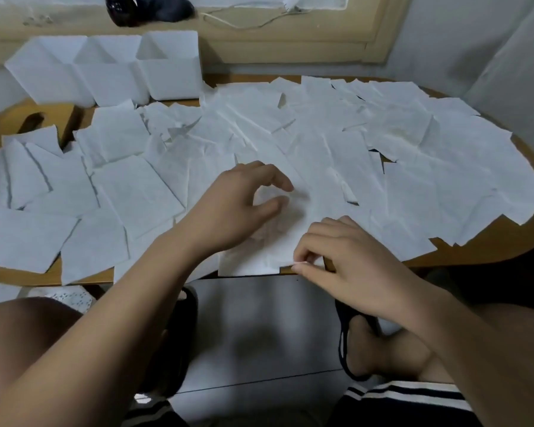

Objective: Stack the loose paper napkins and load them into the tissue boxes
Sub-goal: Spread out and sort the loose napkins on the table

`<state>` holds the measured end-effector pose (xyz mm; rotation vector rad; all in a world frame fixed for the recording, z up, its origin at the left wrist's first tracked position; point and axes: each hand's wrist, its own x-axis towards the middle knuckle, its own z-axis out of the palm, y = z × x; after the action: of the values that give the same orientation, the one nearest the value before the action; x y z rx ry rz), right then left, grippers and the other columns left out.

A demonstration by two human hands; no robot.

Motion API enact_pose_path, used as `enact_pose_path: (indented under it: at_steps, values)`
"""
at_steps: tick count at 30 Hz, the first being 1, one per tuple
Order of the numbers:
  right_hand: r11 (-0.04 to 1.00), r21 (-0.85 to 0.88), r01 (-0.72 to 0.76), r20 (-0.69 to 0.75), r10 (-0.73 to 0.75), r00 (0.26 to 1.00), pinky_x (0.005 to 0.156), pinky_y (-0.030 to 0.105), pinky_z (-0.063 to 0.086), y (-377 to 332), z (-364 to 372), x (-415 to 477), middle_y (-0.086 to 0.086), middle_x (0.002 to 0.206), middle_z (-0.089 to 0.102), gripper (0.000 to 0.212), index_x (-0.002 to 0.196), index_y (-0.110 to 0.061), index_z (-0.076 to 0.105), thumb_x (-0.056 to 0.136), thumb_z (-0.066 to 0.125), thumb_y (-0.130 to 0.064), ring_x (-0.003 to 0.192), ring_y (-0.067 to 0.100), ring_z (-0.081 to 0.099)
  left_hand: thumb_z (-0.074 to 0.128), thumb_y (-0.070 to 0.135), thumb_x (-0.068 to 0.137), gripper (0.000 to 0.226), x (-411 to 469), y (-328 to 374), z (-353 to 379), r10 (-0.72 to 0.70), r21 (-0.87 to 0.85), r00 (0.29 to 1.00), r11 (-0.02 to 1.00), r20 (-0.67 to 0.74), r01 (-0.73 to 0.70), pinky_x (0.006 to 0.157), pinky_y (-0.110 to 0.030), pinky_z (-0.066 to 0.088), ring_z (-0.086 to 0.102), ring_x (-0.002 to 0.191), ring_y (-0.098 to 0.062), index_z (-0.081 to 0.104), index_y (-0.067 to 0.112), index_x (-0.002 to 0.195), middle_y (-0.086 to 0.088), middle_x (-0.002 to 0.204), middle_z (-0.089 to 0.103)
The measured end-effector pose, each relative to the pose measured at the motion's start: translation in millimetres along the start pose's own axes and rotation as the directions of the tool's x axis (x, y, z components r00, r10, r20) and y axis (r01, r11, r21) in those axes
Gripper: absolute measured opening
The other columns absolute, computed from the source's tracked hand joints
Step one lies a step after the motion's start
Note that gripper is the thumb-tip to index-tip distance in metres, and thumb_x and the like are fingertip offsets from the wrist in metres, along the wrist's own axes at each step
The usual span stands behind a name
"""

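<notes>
Napkins (290, 134) are loose, white, flat and overlapping over nearly the whole wooden table (490, 246), some hanging past the near edge; no squared stack shows anywhere, so stacking looks barely begun. Three white tissue boxes (111, 72) stand open-topped in a row at the far left of the table, touching each other, well apart from both hands; what shows of their insides looks bare, nothing loaded as far as can be seen, bottoms partly hidden. Right hand (352, 260) is at the near edge of the table, thumb and forefinger pinching the edge of the near-edge napkin (253, 260), other fingers curled in beside them. Left hand (241, 201) is over the middle of the spread, just beyond that napkin, fingers bent in a loose claw, thumb and forefinger apart with a gap, gripping nothing; cannot tell if the fingertips touch the paper below. Judgement: very start of the task, one sheet in hand, the whole spread left to gather, square up and carry over, all three boxes left to fill; thin overlapping sheets, likely to drag neighbours when lifted
</notes>
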<state>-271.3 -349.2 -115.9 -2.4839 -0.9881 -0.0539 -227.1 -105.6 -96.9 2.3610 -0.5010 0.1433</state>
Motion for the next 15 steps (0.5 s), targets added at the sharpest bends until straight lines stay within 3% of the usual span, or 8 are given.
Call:
enact_pose_path:
  at_steps: [4, 8, 10, 15]
  values:
    - [0.992, 0.109, -0.063, -0.056, 0.069, 0.996, 0.085, 0.028, 0.046, 0.3, -22.0, 12.9, -0.014, 0.088, 0.063, 0.010, 0.091, -0.027, 0.069, 0.099, 0.075, -0.024, 0.092, 0.011, 0.061, 0.067, 0.042, 0.105, 0.013, -6.0, 5.1, -8.7, -0.052, -0.181, 0.998, 0.982, 0.027, 0.056, 0.100, -0.031, 0.050, 0.065, 0.118, -0.004, 0.075, 0.034, 0.111, 0.018, 0.117, 0.074]
    - [0.962, 0.227, -0.149, -0.138, 0.184, 0.973, 0.074, 0.018, 0.044, 2.1, -44.1, 34.3, -0.010, 0.089, 0.069, 0.008, 0.091, -0.026, 0.073, 0.096, 0.078, -0.023, 0.089, 0.011, 0.063, 0.060, 0.056, 0.102, 0.035, -5.0, 10.6, -17.3, -0.081, -0.347, 0.994, 0.932, 0.078, 0.103, 0.095, -0.028, 0.054, 0.069, 0.113, -0.010, 0.077, 0.029, 0.115, 0.011, 0.117, 0.076]
    - [0.947, 0.268, -0.179, -0.157, 0.227, 0.961, 0.071, 0.023, 0.047, 4.6, -52.0, 42.6, -0.012, 0.090, 0.070, 0.008, 0.092, -0.031, 0.073, 0.097, 0.077, -0.027, 0.084, 0.013, 0.062, 0.071, 0.053, 0.096, 0.029, -3.1, 9.9, -17.0, -0.080, -0.361, 0.993, 0.926, 0.086, 0.106, 0.090, -0.023, 0.054, 0.071, 0.111, -0.007, 0.076, 0.031, 0.115, 0.012, 0.116, 0.077]
    - [0.908, 0.381, -0.175, -0.277, 0.293, 0.915, 0.080, 0.040, 0.057, 13.5, -59.6, 46.8, -0.010, 0.094, 0.072, 0.005, 0.095, -0.030, 0.073, 0.099, 0.076, -0.030, 0.084, 0.022, 0.065, 0.085, 0.028, 0.092, 0.020, 2.2, 1.4, -14.5, -0.099, -0.363, 0.993, 0.925, 0.067, 0.117, 0.088, -0.032, 0.058, 0.074, 0.106, -0.006, 0.076, 0.026, 0.109, 0.013, 0.109, 0.080]
